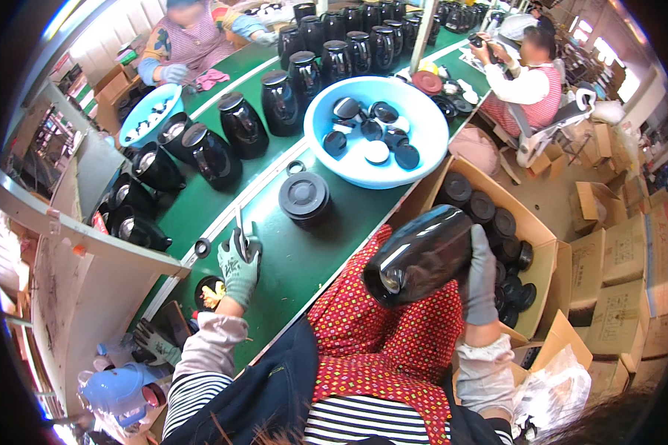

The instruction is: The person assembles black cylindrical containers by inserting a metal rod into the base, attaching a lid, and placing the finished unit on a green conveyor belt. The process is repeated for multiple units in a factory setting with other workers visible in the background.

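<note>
My left hand (239, 272), in a grey-green work glove, rests at the near part of the green work table. Its fingers close around a slim metal hand tool (238, 222), whose exact kind is hard to make out. Over my lap, my gloved right hand (480, 278) grips a glossy black jug body (417, 256) by one end. The jug lies tilted, its other end towards the lower left. A stack of round black lids (304, 196) stands on the table between my hands. Black rings (202, 248) lie beside the tool and near the stack (295, 167).
A light-blue basin (323, 153) holds black and white caps. Rows of black jugs (236, 125) stand beyond it. An open carton (540, 267) of black lids is at my right. Two co-workers (192, 41) (534, 89) sit nearby. A metal post (423, 36) rises from the table.
</note>
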Available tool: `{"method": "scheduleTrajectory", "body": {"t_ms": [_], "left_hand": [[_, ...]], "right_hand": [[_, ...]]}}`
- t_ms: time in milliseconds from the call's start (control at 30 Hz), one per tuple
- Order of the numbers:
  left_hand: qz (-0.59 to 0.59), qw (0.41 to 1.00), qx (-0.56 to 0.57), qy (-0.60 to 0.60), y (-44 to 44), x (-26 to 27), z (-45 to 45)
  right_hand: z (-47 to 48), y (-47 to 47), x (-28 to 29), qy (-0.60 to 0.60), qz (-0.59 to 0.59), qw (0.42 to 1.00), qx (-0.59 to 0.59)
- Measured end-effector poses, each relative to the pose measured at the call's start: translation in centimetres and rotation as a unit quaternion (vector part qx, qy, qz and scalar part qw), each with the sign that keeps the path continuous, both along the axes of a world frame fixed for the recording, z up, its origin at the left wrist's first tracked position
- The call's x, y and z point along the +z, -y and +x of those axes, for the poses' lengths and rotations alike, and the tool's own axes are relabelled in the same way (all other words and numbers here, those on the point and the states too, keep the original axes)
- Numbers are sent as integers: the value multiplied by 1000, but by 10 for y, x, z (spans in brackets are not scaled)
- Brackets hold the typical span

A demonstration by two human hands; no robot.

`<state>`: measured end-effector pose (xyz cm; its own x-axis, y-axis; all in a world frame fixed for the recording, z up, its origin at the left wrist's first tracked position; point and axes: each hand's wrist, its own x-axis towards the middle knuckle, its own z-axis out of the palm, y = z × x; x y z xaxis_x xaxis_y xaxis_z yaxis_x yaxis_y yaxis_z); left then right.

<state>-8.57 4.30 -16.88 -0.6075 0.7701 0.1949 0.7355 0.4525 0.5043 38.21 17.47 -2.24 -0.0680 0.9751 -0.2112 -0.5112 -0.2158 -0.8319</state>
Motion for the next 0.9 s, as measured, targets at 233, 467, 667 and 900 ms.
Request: {"method": "scheduleTrajectory", "body": {"t_ms": [233,467,667,900], "left_hand": [[191,883,-398,160,11,156,122],[206,850,-255,412,17,135,106],[119,927,-224,275,23,86,76],[114,932,-202,280,22,66,65]], "right_hand": [[-73,-28,-68,-270,-151,920,240],[-127,-49,-65,234,85,944,216],[-139,-147,-43,569,407,712,63],[-178,-263,-68,741,422,457,253]]}}
